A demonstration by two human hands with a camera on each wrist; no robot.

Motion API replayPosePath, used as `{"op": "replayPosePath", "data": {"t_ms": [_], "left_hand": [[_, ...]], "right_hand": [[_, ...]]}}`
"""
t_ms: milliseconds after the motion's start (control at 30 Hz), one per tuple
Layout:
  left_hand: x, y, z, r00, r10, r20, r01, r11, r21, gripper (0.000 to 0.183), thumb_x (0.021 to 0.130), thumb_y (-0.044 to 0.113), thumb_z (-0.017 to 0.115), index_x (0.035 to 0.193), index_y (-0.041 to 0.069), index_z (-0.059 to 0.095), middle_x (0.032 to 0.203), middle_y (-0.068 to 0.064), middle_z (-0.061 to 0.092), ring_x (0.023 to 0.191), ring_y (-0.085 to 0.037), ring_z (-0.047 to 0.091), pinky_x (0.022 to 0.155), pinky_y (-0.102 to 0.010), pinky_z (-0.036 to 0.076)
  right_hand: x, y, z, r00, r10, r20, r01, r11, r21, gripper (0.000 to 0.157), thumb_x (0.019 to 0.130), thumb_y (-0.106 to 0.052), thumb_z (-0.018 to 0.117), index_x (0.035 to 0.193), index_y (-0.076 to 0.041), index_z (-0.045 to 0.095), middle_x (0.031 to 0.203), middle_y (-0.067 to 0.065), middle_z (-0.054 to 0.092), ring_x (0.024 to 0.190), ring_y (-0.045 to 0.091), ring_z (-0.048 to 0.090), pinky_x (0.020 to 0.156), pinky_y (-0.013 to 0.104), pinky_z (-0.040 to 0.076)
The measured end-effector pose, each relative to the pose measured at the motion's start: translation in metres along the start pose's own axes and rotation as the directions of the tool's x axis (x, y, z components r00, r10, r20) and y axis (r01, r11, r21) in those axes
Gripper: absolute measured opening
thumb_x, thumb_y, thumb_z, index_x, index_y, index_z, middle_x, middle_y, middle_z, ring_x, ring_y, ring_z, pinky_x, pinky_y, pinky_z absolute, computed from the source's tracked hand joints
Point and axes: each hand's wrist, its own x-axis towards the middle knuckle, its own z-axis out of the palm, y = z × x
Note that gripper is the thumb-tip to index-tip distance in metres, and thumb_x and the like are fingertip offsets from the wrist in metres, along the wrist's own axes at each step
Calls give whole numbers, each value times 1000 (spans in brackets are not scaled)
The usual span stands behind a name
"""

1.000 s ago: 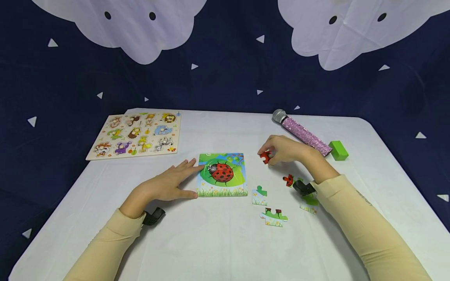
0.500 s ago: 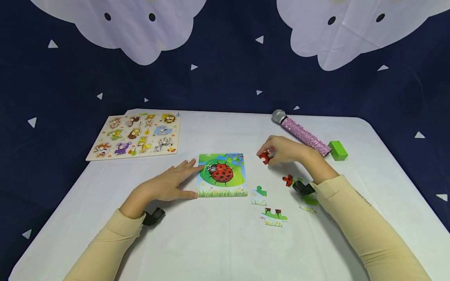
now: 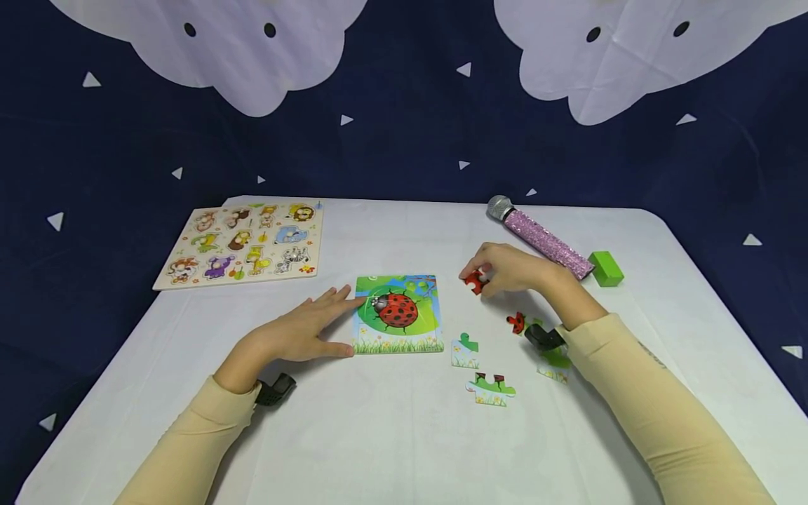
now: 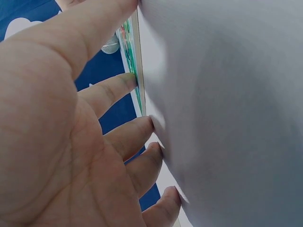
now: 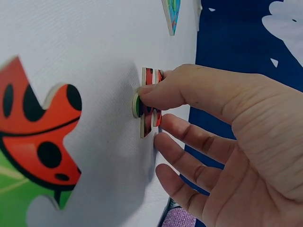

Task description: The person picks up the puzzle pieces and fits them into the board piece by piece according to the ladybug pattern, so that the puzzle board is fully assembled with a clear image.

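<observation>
My left hand (image 3: 301, 332) rests on the table with fingers spread, its index finger and thumb touching the left edge of a square ladybug picture board (image 3: 429, 340). In the left wrist view the fingertips (image 4: 128, 81) meet the board's side and the cloth. My right hand (image 3: 510, 268) pinches a red jigsaw piece (image 5: 147, 124) between thumb and fingers, low at the table. Another red part (image 5: 158, 78) shows just behind it; I cannot tell whether it is separate. Loose on the cloth lie a red piece (image 3: 516, 322), a flower-edged piece (image 3: 465, 355) and a wider one (image 3: 491, 393).
More green pieces (image 3: 555, 370) are partly hidden under the right wrist. A pink glitter microphone (image 3: 549, 242) and a green block (image 3: 607, 269) lie at the back right. An animal peg puzzle (image 3: 252, 242) lies at the back left. A dark blue cloth (image 3: 404, 140) hangs behind the table.
Hardly anything differs. The whole head view shifts very slightly left; both hands keep their places, the right still pinching the red jigsaw piece.
</observation>
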Motion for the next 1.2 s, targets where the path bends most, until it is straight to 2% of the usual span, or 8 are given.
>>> {"op": "replayPosePath", "data": {"t_ms": [333, 500, 733, 933, 1200], "left_hand": [[-1, -1, 0, 1000, 1, 0, -1, 1000, -13, 90, 99, 47, 75, 171, 18, 30, 180, -20, 11, 167, -47, 6, 130, -75, 11], [-1, -1, 1, 1000, 11, -4, -11, 1000, -12, 89, 99, 48, 75, 171, 17, 31, 180, -22, 13, 167, -48, 7, 130, -76, 11], [-1, 1, 0, 1000, 12, -1, -12, 1000, -14, 89, 100, 47, 75, 171, 17, 31, 180, -22, 13, 167, -48, 7, 130, -76, 11], [-2, 3, -1, 1000, 27, -5, -27, 999, -20, 89, 100, 48, 74, 171, 16, 32, 179, -24, 13, 166, -50, 8, 129, -77, 11], [-1, 1, -1, 1000, 15, -1, -15, 1000, -17, 89, 100, 46, 75, 171, 17, 31, 180, -22, 12, 167, -48, 6, 129, -77, 11]], "right_hand": [[-1, 4, -6, 1000, 11, 16, -12, 999, 35, 59, 89, -12, 86, 145, -9, 67, 136, 19, 71, 128, 37, 66, 107, 57, 54], [-2, 7, -6, 1000, 20, 13, -21, 999, 46, 58, 89, -15, 86, 144, -8, 68, 135, 19, 72, 128, 37, 67, 108, 57, 54], [-4, 7, -2, 1000, 23, -20, -22, 999, 31, 54, 91, -17, 87, 141, -8, 69, 132, 18, 68, 123, 34, 65, 103, 52, 55], [-5, 7, -1, 999, 18, -30, -17, 1000, 11, 50, 91, -16, 86, 138, -6, 71, 131, 19, 65, 121, 34, 65, 101, 51, 56], [-6, 8, -1, 999, 12, -32, -11, 1000, 12, 48, 90, -13, 86, 136, -7, 73, 130, 18, 65, 120, 33, 65, 102, 51, 56]]}}
